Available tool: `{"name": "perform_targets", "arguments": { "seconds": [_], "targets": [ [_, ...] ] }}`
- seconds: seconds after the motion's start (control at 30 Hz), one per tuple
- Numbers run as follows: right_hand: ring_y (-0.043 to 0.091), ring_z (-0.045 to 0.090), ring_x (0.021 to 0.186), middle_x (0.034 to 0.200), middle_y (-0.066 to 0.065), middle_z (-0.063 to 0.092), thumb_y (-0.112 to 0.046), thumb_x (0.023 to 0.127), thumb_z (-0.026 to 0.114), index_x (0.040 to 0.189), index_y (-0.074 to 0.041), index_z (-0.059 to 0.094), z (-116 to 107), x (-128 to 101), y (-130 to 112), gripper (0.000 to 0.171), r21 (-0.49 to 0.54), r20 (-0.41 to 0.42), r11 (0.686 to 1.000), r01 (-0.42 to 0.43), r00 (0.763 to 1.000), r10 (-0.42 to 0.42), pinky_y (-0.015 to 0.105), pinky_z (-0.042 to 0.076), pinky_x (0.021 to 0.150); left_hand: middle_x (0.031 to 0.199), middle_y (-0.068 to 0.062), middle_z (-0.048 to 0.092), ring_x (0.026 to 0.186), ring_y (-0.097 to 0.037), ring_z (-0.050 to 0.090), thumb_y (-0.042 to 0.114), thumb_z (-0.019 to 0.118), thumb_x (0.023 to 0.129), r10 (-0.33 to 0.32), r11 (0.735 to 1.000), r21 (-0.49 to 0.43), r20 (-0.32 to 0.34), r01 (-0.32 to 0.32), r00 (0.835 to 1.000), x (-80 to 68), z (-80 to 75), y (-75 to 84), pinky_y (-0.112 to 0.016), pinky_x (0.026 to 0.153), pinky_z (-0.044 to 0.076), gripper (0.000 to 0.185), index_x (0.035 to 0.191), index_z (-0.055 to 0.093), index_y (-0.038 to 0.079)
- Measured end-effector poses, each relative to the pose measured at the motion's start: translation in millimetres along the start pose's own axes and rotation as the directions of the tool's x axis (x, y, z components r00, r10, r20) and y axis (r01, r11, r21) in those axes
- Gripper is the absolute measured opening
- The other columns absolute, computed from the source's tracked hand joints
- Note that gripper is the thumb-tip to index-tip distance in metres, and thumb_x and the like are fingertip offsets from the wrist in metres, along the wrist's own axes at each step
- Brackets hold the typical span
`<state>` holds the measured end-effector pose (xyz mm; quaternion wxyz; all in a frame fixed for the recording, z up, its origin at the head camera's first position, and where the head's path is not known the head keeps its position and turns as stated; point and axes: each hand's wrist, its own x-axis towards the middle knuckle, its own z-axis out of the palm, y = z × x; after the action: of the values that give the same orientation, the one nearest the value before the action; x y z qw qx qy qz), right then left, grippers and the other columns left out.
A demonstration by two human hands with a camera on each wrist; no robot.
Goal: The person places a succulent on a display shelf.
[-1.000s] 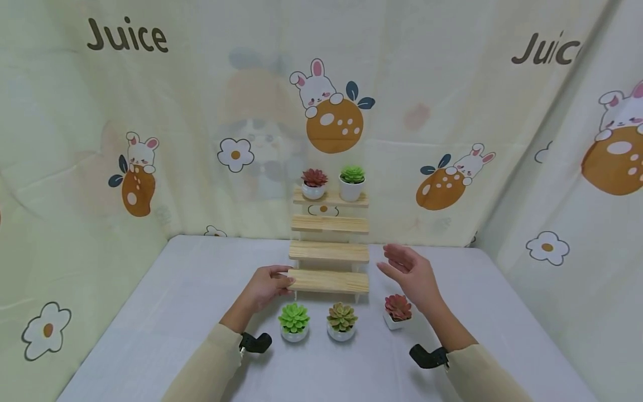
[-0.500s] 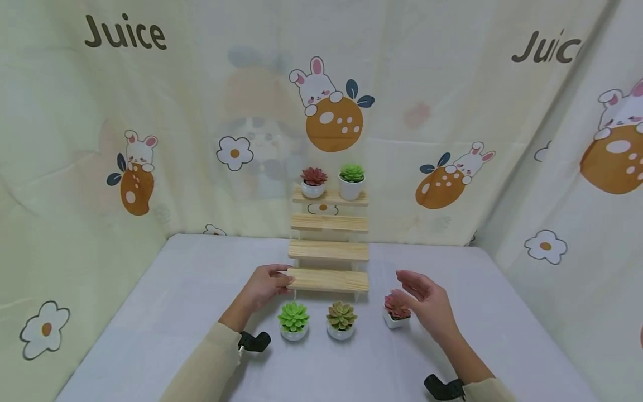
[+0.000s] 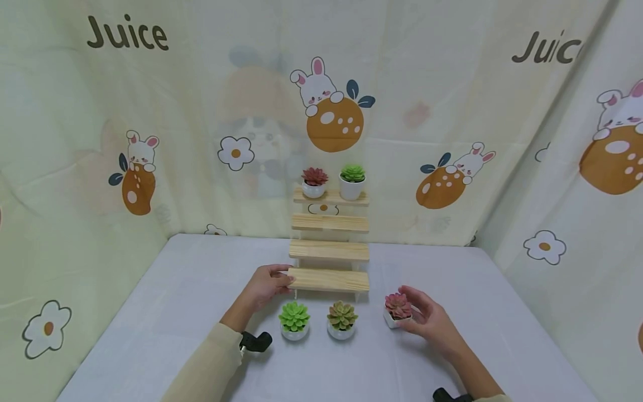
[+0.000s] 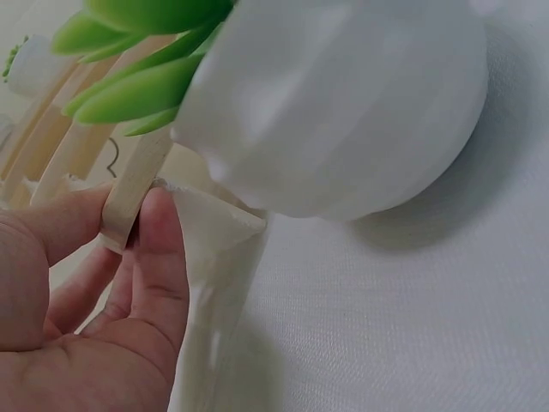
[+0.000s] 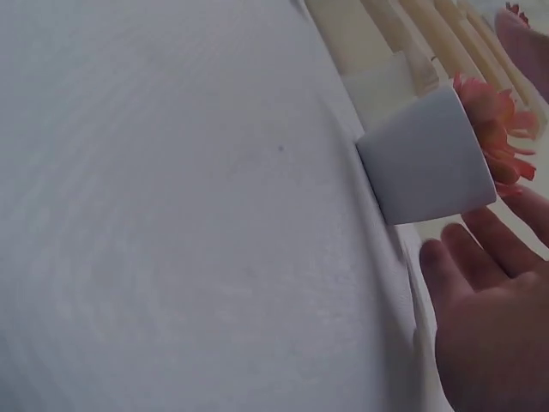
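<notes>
My left hand (image 3: 268, 285) pinches the left end of the lowest board on the wooden tiered stand (image 3: 329, 280); the left wrist view shows thumb and fingers on either side of the board's end (image 4: 137, 184). My right hand (image 3: 432, 318) is at the right side of a red succulent (image 3: 398, 306) in a square white pot (image 5: 429, 159). Its thumb and fingers are spread apart around the plant, and the pot stands upright on the table. In front of the stand sit a bright green succulent (image 3: 293, 317) and an olive-green succulent (image 3: 342, 316), each in a round white pot.
On the stand's top board (image 3: 331, 198) stand a dark red succulent (image 3: 315, 177) and a green succulent (image 3: 352, 174) in white pots. A white cloth covers the table (image 3: 201, 290). Printed curtains (image 3: 191, 111) hang behind and at the sides.
My right hand has come down and toward me from beside the stand to the red succulent, its fingers now around the plant's right side. The left hand keeps its hold on the board.
</notes>
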<state>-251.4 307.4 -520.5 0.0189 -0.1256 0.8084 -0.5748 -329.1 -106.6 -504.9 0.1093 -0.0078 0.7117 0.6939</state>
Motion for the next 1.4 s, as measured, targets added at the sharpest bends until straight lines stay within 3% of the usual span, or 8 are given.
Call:
{"name": "perform_targets", "arguments": {
  "seconds": [0.13, 0.33, 0.63, 0.93, 1.17, 1.4],
  "targets": [
    [-0.021, 0.043, 0.126, 0.163, 0.017, 0.037, -0.011, 0.08, 0.087, 0.156, -0.005, 0.038, -1.6, 0.4, 1.9, 0.09, 0.033, 0.059, 0.998, -0.056, 0.997, 0.054, 0.006, 0.04, 0.107, 0.106, -0.016, 0.07, 0.076, -0.015, 0.069, -0.002, 0.068, 0.095, 0.0, 1.0, -0.004, 0.002, 0.0, 1.0, -0.6, 0.7, 1.2, -0.029, 0.073, 0.064, 0.043, 0.137, 0.059, -0.005],
    [-0.02, 0.044, 0.125, 0.163, 0.024, 0.033, -0.01, 0.078, 0.089, 0.156, 0.0, 0.035, -2.4, -0.4, 0.7, 0.095, 0.068, 0.09, 0.992, -0.105, 0.991, 0.099, 0.001, 0.038, 0.103, 0.109, -0.018, 0.069, 0.078, -0.016, 0.069, -0.001, 0.068, 0.095, -0.004, 1.0, -0.01, -0.002, 0.004, 1.0, -0.3, 0.6, 0.5, -0.028, 0.073, 0.063, 0.043, 0.137, 0.059, -0.005],
    [-0.014, 0.052, 0.124, 0.155, 0.03, 0.041, -0.003, 0.079, 0.086, 0.15, 0.009, 0.039, -3.3, 0.4, 5.6, 0.086, 0.139, 0.112, 0.987, -0.084, 0.991, 0.069, 0.005, 0.044, 0.104, 0.111, -0.018, 0.067, 0.079, -0.016, 0.069, -0.001, 0.068, 0.095, -0.01, 0.999, -0.038, 0.004, 0.01, 1.0, -1.1, 1.9, -0.3, -0.029, 0.075, 0.064, 0.044, 0.138, 0.058, -0.005],
    [-0.008, 0.06, 0.12, 0.149, 0.022, 0.053, -0.001, 0.08, 0.084, 0.147, 0.012, 0.042, -6.0, 2.9, 15.2, 0.079, 0.156, 0.071, 0.983, -0.098, 0.994, 0.088, 0.011, 0.051, 0.1, 0.11, -0.018, 0.069, 0.081, -0.017, 0.07, -0.001, 0.068, 0.095, 0.002, 0.999, -0.049, 0.009, -0.002, 1.0, 1.3, 0.5, -3.8, -0.031, 0.077, 0.065, 0.045, 0.138, 0.058, -0.005],
    [-0.003, 0.064, 0.116, 0.135, 0.001, 0.065, -0.001, 0.081, 0.084, 0.145, 0.012, 0.044, -5.4, 2.0, 18.4, 0.077, 0.166, 0.051, 0.98, -0.112, 0.993, 0.105, 0.015, 0.056, 0.097, 0.102, -0.014, 0.07, 0.076, -0.017, 0.071, -0.002, 0.066, 0.096, 0.013, 0.998, -0.055, 0.038, -0.011, 0.999, 0.3, 0.4, -3.8, -0.03, 0.076, 0.065, 0.047, 0.14, 0.054, -0.009],
    [-0.002, 0.064, 0.117, 0.139, 0.005, 0.063, -0.004, 0.083, 0.084, 0.146, 0.01, 0.044, -4.6, 0.9, 18.2, 0.076, 0.164, 0.051, 0.979, -0.117, 0.993, 0.11, 0.016, 0.057, 0.096, 0.098, -0.014, 0.07, 0.074, -0.016, 0.07, -0.003, 0.065, 0.096, 0.016, 0.999, -0.035, 0.021, -0.015, 1.0, 0.1, 1.0, -3.2, -0.03, 0.075, 0.065, 0.044, 0.138, 0.055, -0.01]
  ]
}}
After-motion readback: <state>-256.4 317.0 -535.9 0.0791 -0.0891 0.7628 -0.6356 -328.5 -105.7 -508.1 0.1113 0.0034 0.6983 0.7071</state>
